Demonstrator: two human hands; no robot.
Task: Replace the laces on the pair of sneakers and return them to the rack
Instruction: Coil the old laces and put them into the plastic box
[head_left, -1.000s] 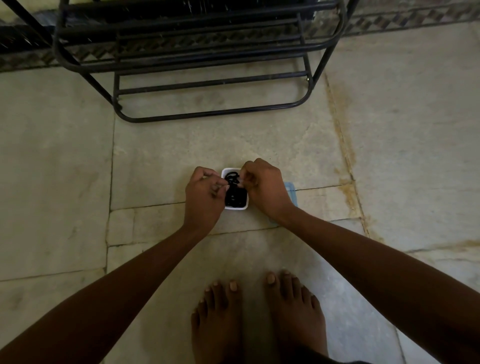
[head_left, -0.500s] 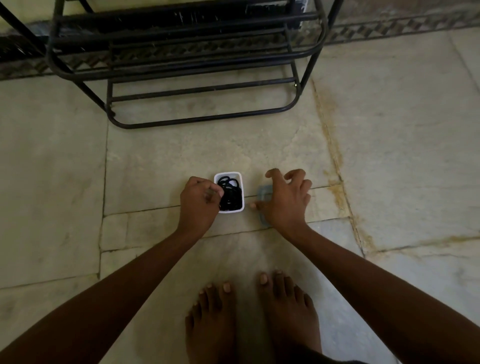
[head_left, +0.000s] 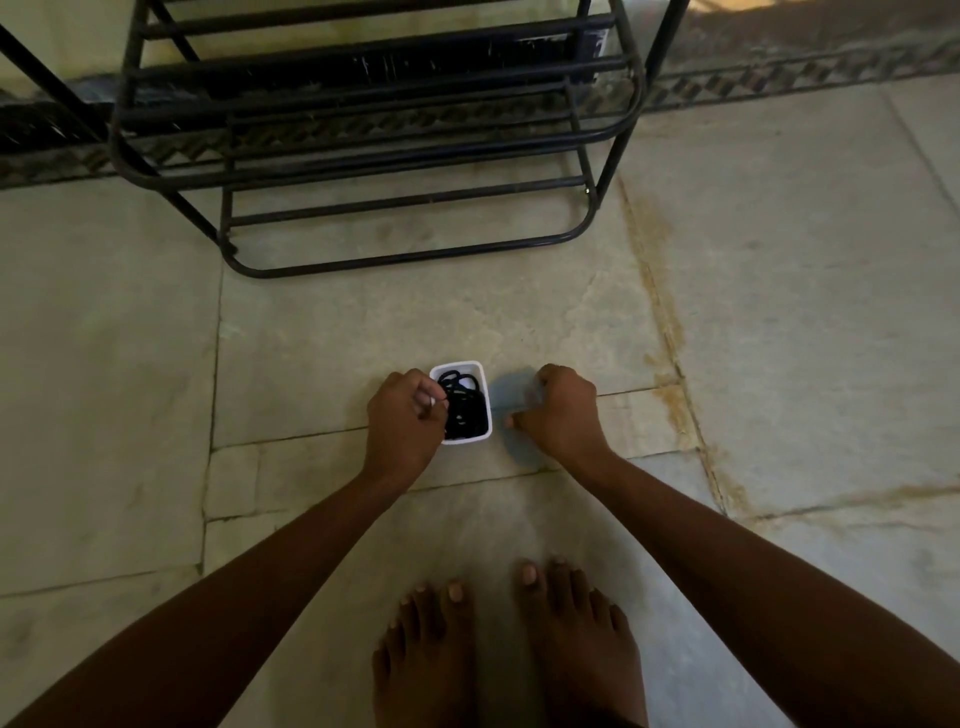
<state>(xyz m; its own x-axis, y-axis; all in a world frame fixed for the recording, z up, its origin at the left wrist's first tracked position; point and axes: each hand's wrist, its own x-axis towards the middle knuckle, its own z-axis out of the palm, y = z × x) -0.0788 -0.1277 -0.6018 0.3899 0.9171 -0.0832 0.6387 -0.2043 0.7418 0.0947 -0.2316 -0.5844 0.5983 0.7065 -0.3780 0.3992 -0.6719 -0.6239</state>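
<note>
Head camera looks down on a pale stone tile floor (head_left: 779, 322) with a black metal shoe rack (head_left: 374, 150) standing at the top. Two bare feet (head_left: 509, 649) show at the bottom edge. Between them and the rack, the left hand (head_left: 402, 423) curls on the rim of a small white box (head_left: 480, 410) holding coiled black laces (head_left: 462, 405). Just right of it, the right hand (head_left: 563, 413) grips a translucent blue lid (head_left: 511, 400) lying on the floor.
</note>
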